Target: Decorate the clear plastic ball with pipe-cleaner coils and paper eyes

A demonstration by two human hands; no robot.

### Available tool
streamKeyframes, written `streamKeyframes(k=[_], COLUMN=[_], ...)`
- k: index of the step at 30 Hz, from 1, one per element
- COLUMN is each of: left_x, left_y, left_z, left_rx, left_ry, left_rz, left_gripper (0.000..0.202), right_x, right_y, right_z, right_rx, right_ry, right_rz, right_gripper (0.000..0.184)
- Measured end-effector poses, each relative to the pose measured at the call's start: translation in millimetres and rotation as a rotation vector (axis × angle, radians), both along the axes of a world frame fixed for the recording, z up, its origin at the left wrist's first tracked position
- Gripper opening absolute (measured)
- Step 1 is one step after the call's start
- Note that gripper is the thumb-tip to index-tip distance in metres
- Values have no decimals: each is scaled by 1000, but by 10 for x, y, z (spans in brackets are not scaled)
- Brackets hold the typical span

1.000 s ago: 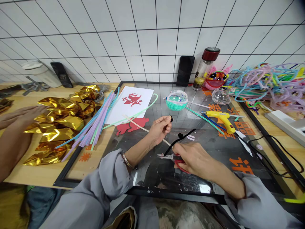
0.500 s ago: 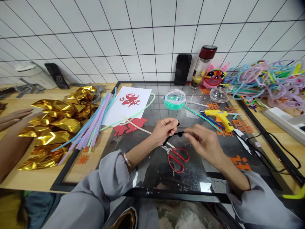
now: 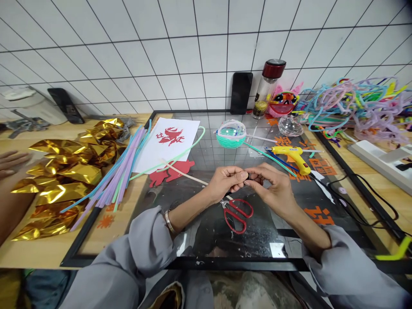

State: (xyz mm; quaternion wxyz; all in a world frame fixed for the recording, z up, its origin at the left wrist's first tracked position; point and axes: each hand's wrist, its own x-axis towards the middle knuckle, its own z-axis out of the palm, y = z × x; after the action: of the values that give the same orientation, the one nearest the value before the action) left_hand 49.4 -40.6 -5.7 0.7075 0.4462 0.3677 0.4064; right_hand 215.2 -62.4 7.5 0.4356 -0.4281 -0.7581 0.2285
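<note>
My left hand and my right hand meet over the middle of the dark glass board, fingertips touching. Between them they pinch a thin black pipe cleaner, mostly hidden by the fingers. Both hands are closed on it with thumb and fingers. Just below lie scissors with red handles, their blades partly under my left wrist. A pale strip runs beneath my left hand. Beyond the hands sits a clear ball wound with green and white strands.
A yellow glue gun with its cord lies to the right, by a white power strip. Tangled colourful strips fill the back right. Gold foil, a strip bundle and another person's hand are left.
My hands were apart with the black pipe cleaner showing between them; now they have come together and cover most of it. The view has shifted slightly to the right.
</note>
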Motion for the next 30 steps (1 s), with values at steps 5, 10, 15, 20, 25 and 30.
streamKeyframes(k=[5, 10, 15, 20, 25, 30], left_x=[10, 15, 29, 54, 5, -69], left_y=[-3, -16, -51, -63, -9, 36], left_z=[5, 12, 24, 26, 40, 30], left_rx=[-20, -57, -115, -99, -84, -46], left_ry=[-38, -105, -171, -152, -152, -158], left_rz=[-7, -7, 16, 90, 248, 321], left_gripper=[43, 45, 45, 42, 39, 37], right_x=[-9, -13, -4, -9, -35, -157], right_y=[0, -1, 12, -2, -88, -222], right_z=[13, 9, -15, -8, 20, 55], right_rx=[55, 85, 115, 172, 96, -97], right_ry=[7, 8, -13, -51, -257, -814], right_rz=[5, -13, -33, -32, 106, 333], right_gripper=[13, 15, 16, 16, 16, 19])
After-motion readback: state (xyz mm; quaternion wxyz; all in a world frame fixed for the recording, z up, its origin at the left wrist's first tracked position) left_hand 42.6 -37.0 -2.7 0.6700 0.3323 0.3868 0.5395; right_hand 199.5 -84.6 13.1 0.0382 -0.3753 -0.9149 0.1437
